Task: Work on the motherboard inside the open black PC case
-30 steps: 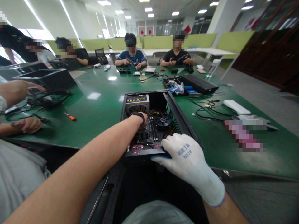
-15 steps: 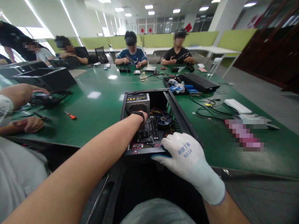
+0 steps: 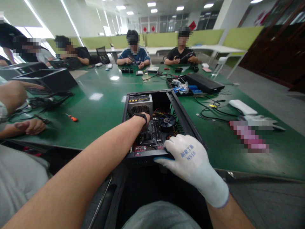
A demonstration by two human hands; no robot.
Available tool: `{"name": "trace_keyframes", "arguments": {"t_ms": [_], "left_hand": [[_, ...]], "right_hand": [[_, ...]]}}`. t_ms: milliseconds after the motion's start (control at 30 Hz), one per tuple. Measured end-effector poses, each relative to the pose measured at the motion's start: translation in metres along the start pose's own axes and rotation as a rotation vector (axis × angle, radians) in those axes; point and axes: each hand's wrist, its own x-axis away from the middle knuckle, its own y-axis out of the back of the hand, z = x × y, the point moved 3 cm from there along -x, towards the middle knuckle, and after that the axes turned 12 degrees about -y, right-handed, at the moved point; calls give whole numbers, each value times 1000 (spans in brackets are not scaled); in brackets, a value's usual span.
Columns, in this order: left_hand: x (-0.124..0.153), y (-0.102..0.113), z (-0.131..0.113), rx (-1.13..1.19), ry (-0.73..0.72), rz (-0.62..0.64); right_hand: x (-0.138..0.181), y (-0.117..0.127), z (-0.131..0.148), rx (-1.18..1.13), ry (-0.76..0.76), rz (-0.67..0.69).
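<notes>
One computer case (image 3: 147,155) lay before us at twelve o'clock, by the near edge of the green bench (image 3: 100,84), its open side upward, probably so that we could reach the inside. Our gloved right hand (image 3: 187,154) was closed over its rim at five o'clock, as it seemed to keep it steady. Our bare left hand (image 3: 146,121) was inside, just beside the power supply (image 3: 140,107) at eleven o'clock; the fingertips were hidden, so we could not tell whether it gripped something. The fan (image 3: 166,121) sat at three o'clock, apart from both hands.
</notes>
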Motion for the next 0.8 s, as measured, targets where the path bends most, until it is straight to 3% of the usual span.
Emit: {"name": "trace_keyframes", "arguments": {"t_ms": [133,200,800], "left_hand": [[11,6,-7,-60,52,164],[13,8,-9,-68,58,187],[16,6,-6,41,49,99]], "right_hand": [[0,1,1,7,-1,-10],[0,1,1,6,0,-14],[-1,1,0,5,1,1]]}}
